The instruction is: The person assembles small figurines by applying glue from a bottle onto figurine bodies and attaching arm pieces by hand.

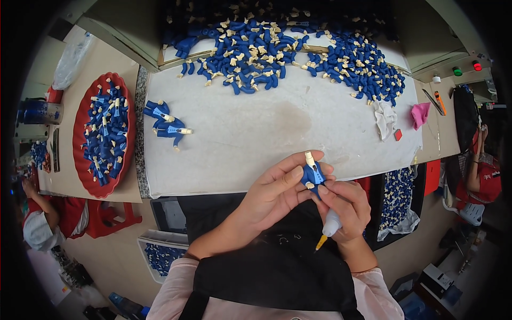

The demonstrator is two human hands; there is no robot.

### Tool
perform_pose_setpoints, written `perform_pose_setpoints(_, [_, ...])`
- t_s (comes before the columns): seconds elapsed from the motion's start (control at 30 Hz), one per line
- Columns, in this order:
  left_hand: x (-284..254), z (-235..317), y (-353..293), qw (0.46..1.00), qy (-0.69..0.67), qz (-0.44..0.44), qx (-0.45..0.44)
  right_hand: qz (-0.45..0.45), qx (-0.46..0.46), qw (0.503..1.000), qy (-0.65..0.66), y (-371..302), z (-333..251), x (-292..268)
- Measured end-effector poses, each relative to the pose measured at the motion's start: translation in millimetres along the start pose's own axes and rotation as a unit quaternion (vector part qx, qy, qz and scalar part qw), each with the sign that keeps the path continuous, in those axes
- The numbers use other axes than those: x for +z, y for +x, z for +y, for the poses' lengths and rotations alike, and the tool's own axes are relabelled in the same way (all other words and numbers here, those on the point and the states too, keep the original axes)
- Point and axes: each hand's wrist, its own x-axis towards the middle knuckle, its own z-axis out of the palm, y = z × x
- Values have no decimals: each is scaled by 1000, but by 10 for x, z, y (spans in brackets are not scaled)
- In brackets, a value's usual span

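Observation:
A small figurine torso (314, 174) in a dark blue jacket with a light blue front and cream neck is held upright over the table's near edge. My left hand (271, 193) grips it between thumb and fingers from the left. My right hand (348, 207) pinches its lower right side with thumb and forefinger. Tucked in that same right hand is a whitish squeeze bottle (332, 223), its yellow needle tip pointing down toward my black apron. Two similar torsos (169, 128) with arms lie at the table's left end.
Blue arm pieces with cream hands (250, 58) are heaped along the back, with another pile (362, 66) at right. A red oval tray (80, 144) of torsos stands left. A white cloth (385, 120) and pink cloth (420, 114) lie right. Other people sit at both sides.

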Motion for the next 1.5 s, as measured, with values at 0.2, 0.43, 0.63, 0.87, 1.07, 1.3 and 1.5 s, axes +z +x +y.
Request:
perform_pose_setpoints(0.2, [5, 31, -37, 998, 48, 7, 37, -28, -6, 999, -21, -42, 6, 50])
perform_pose_setpoints(0.43, [114, 20, 63, 993, 71, 71, 67, 59, 199, 969, 134, -9, 13, -151])
perform_pose_setpoints(0.63, [-105, -2, 190, 988, 87, 93, 90, 6, 271, 942, 197, -159, 241, -223])
perform_pose_setpoints(0.87, [-64, 25, 319, 974, 187, 121, 35, 55, 266, 931, 243, -103, 49, -473])
perform_pose_setpoints(1.07, [-139, 61, 372, 992, 107, 63, -21, 57, 269, 925, 261, -86, 114, -550])
perform_pose_setpoints(1.3, [-108, 63, 36, 990, -10, 121, 72, 32, 264, 889, 373, 83, 50, -483])
perform_pose_setpoints(1.5, [28, -4, 81, 997, 0, 67, 28, 211, 334, 830, 394, 46, 165, -394])
